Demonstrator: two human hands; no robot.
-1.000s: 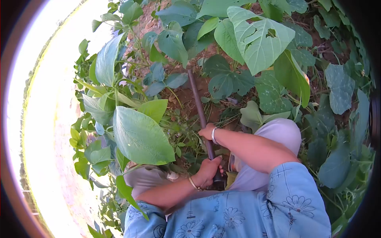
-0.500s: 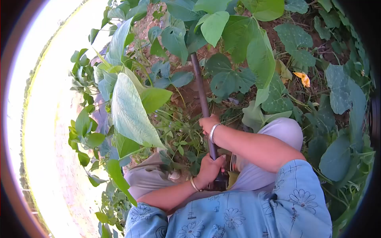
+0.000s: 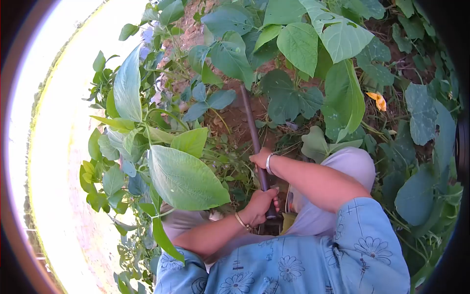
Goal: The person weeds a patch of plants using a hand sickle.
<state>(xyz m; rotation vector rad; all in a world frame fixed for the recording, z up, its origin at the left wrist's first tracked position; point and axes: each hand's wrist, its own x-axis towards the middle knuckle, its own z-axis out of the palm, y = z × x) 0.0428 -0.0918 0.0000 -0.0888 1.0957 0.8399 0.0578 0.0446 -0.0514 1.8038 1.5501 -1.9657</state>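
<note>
We see the bare left hand (image 3: 259,206) clamped round a long, dark, smooth cylindrical pole (image 3: 251,122) near its lower end; the bare right hand (image 3: 261,158), beside a silver-coloured bangle (image 3: 270,164), clasps it higher; its upper stretch runs over brown soil (image 3: 234,120) beneath broad green leaves (image 3: 232,59).

Slim, straight, purplish-brown pole (image 3: 252,125), aslant over reddish soil (image 3: 238,120), far end hidden.
</note>
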